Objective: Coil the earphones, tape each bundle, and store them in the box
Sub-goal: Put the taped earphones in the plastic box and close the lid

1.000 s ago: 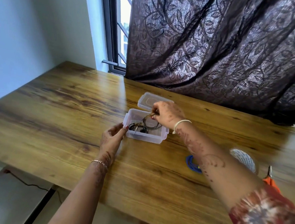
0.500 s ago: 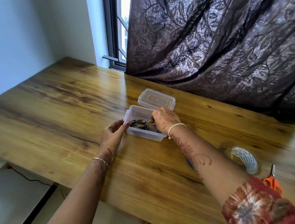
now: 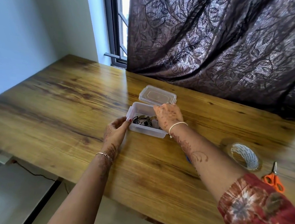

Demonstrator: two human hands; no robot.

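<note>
A clear plastic box (image 3: 146,131) stands open on the wooden table, with its lid (image 3: 158,95) lying flat just behind it. Dark coiled earphone bundles (image 3: 139,120) lie inside the box. My right hand (image 3: 168,116) reaches down into the box's right half, and its fingers pinch a brownish taped bundle (image 3: 151,118) low in the box. My left hand (image 3: 115,131) rests on the table with its fingertips against the box's left front corner. A blue earphone coil (image 3: 187,159) shows only as a sliver under my right forearm.
A roll of clear tape (image 3: 244,156) lies to the right of my forearm, and orange-handled scissors (image 3: 273,178) lie beyond it near the table's front edge. A dark curtain (image 3: 220,46) hangs behind the table and a window (image 3: 120,29) is at the back left.
My right hand brought the bundle from above the box down into it. The view shifted, so the lid is now uncovered. My left hand stayed at the box's corner.
</note>
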